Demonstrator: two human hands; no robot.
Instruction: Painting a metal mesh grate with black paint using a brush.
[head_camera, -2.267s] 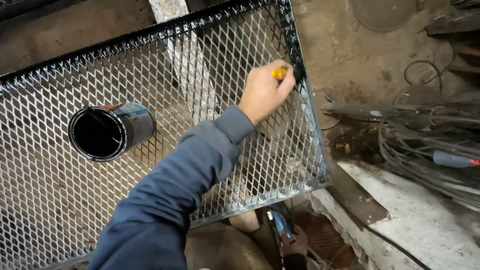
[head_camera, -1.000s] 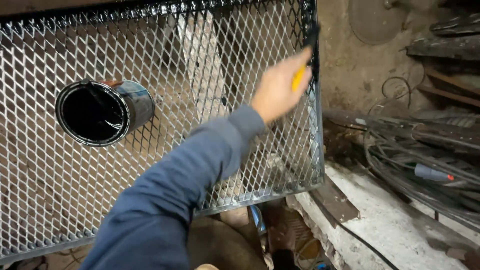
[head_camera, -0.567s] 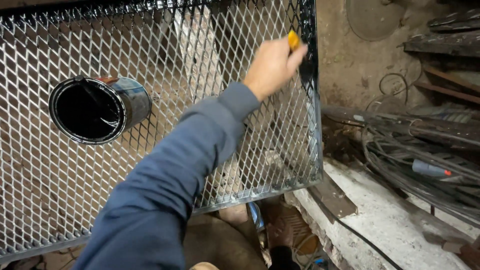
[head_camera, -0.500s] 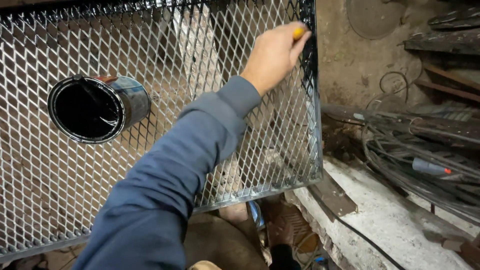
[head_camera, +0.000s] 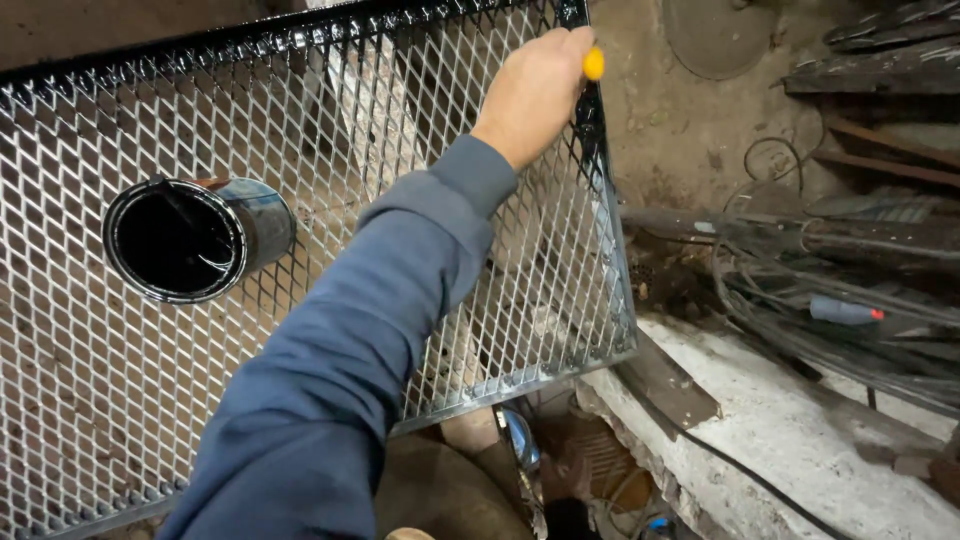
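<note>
Brush (head_camera: 594, 65), yellow handle | right hand (head_camera: 533, 92) gripping | diamond-mesh steel panel (head_camera: 120, 340)

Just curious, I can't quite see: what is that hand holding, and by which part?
The right hand grips a paintbrush by its yellow handle; the head is mostly hidden against the mesh panel's black frame.

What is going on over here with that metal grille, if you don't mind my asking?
A person in a blue sleeve is working black paint onto a framed metal mesh panel. The right hand grips a brush with a yellow handle against the frame's right edge, near the top corner. That edge and the top bar look glossy black; the lower frame is bare metal. An open can of black paint rests on the mesh to the left. The left hand is out of view.
</note>
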